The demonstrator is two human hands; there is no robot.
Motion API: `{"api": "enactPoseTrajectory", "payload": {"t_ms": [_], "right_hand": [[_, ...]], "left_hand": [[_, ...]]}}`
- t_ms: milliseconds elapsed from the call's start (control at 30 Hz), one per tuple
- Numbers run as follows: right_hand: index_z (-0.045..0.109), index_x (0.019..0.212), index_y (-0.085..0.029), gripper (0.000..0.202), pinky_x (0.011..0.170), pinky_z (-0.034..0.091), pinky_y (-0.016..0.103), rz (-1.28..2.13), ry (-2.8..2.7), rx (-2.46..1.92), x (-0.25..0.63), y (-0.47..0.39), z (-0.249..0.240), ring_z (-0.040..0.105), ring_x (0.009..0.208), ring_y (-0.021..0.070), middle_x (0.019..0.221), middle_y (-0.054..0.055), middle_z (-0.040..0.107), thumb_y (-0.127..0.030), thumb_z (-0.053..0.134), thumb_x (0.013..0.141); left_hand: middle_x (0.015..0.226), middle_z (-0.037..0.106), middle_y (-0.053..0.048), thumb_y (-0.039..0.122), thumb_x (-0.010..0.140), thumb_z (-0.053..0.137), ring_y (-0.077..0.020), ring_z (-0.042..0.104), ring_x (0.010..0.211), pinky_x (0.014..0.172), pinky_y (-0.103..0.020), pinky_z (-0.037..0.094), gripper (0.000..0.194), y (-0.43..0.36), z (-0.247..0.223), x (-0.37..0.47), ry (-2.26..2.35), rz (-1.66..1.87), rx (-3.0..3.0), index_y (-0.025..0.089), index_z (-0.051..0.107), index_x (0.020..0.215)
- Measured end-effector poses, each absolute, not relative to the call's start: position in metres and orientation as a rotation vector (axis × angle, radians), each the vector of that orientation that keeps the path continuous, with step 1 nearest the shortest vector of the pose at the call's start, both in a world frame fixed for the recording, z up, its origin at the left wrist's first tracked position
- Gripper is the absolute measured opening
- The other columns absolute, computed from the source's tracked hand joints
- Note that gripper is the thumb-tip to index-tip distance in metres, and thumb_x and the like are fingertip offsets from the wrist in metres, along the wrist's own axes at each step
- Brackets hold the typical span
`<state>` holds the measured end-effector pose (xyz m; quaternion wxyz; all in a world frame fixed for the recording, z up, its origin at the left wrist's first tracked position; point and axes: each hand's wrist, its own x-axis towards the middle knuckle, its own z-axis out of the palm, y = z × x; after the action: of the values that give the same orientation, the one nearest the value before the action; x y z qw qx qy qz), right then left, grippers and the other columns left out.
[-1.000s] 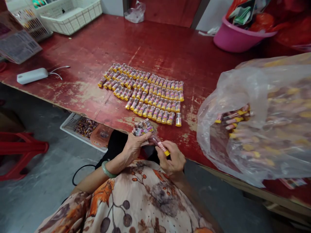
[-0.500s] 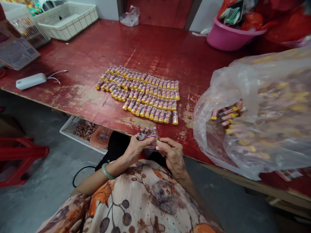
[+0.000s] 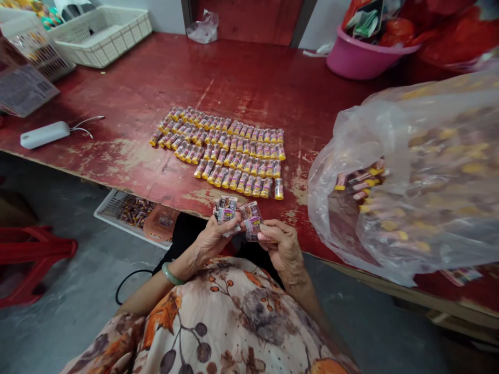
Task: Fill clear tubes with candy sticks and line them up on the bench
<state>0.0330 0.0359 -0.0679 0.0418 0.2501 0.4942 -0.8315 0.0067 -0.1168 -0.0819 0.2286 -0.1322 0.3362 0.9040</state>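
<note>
My left hand (image 3: 212, 236), with a pale green bangle (image 3: 171, 274) on the wrist, is closed on a small stack of printed labels (image 3: 226, 208). Between the thumb and fingers of my right hand (image 3: 281, 244) is a single printed label (image 3: 251, 217) with a clear lower part. Both hands are at the table's front edge, just above my lap. Beyond them, several rows of small clear tubes with yellow ends (image 3: 234, 150) lie side by side on the red table (image 3: 128, 171). One tube (image 3: 278, 188) lies at the near right end of the rows.
A large clear plastic bag (image 3: 335, 223) full of similar tubes covers the table's right side. A pink basin (image 3: 362, 59) and a white crate (image 3: 113, 44) stand at the back. At left lies a white device (image 3: 44, 135). Below are a low basket (image 3: 107, 210) and a red stool (image 3: 35, 259).
My right hand has drawn one label away to the right from the stack in my left hand. The two are now apart and their printed faces show. The tubes have not moved.
</note>
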Motion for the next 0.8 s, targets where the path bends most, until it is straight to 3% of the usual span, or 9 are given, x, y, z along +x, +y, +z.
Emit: {"api": "enactPoseTrajectory", "payload": {"t_ms": [133, 267, 367, 500, 600, 800], "right_hand": [[0.066, 0.058, -0.014, 0.019, 0.035, 0.022, 0.018, -2.542, 1.497, 0.726, 0.032, 0.034, -0.069, 0.027, 0.034, 0.003, 0.039, -0.006, 0.042, -0.024, 0.077, 0.046], [0.066, 0.058, -0.015, 0.019, 0.036, 0.022, 0.018, -2.545, 1.505, 0.73, 0.031, 0.032, -0.071, 0.027, 0.033, 0.0031, 0.039, -0.006, 0.042, -0.025, 0.078, 0.047], [0.067, 0.059, -0.015, 0.021, 0.035, 0.023, 0.018, -2.542, 1.526, 0.739, 0.031, 0.03, -0.07, 0.031, 0.034, 0.0046, 0.039, -0.004, 0.045, -0.027, 0.078, 0.047], [0.068, 0.061, -0.015, 0.021, 0.036, 0.024, 0.018, -2.528, 1.592, 0.724, 0.033, 0.028, -0.072, 0.035, 0.035, 0.0058, 0.041, -0.003, 0.049, -0.029, 0.079, 0.049], [0.069, 0.063, -0.015, 0.022, 0.037, 0.025, 0.019, -2.519, 1.68, 0.699, 0.034, 0.026, -0.075, 0.038, 0.038, 0.0068, 0.044, -0.002, 0.052, -0.031, 0.079, 0.053], [0.069, 0.07, -0.015, 0.022, 0.04, 0.025, 0.019, -2.436, 1.806, 0.591, 0.038, 0.027, -0.079, 0.041, 0.043, 0.0065, 0.053, 0.0, 0.057, -0.034, 0.078, 0.064]], "left_hand": [[0.07, 0.059, 0.002, 0.016, 0.058, 0.085, -0.0068, 0.056, 0.063, 0.067, -0.02, 0.049, 0.03, -0.119, -0.076, 0.003, 0.819, 2.524, -0.322, 0.013, 0.064, 0.08], [0.064, 0.055, 0.002, 0.032, 0.066, 0.081, -0.0076, 0.053, 0.059, 0.06, -0.019, 0.047, 0.029, -0.117, -0.073, -0.002, 0.853, 2.535, -0.336, 0.014, 0.06, 0.067], [0.07, 0.062, -0.001, 0.039, 0.066, 0.08, -0.0104, 0.058, 0.063, 0.062, -0.023, 0.049, 0.031, -0.115, -0.079, -0.003, 0.958, 2.516, -0.422, 0.015, 0.064, 0.076], [0.085, 0.068, -0.003, 0.038, 0.059, 0.085, -0.0132, 0.062, 0.072, 0.07, -0.027, 0.051, 0.043, -0.112, -0.084, -0.001, 1.005, 2.536, -0.454, 0.016, 0.066, 0.09], [0.085, 0.068, -0.003, 0.035, 0.049, 0.09, -0.014, 0.063, 0.072, 0.07, -0.027, 0.052, 0.052, -0.11, -0.08, 0.001, 1.039, 2.554, -0.444, 0.015, 0.065, 0.091], [0.08, 0.068, -0.003, 0.019, 0.05, 0.088, -0.0126, 0.062, 0.068, 0.07, -0.026, 0.052, 0.039, -0.108, -0.069, 0.002, 1.179, 2.468, -0.471, 0.011, 0.067, 0.082]]}}
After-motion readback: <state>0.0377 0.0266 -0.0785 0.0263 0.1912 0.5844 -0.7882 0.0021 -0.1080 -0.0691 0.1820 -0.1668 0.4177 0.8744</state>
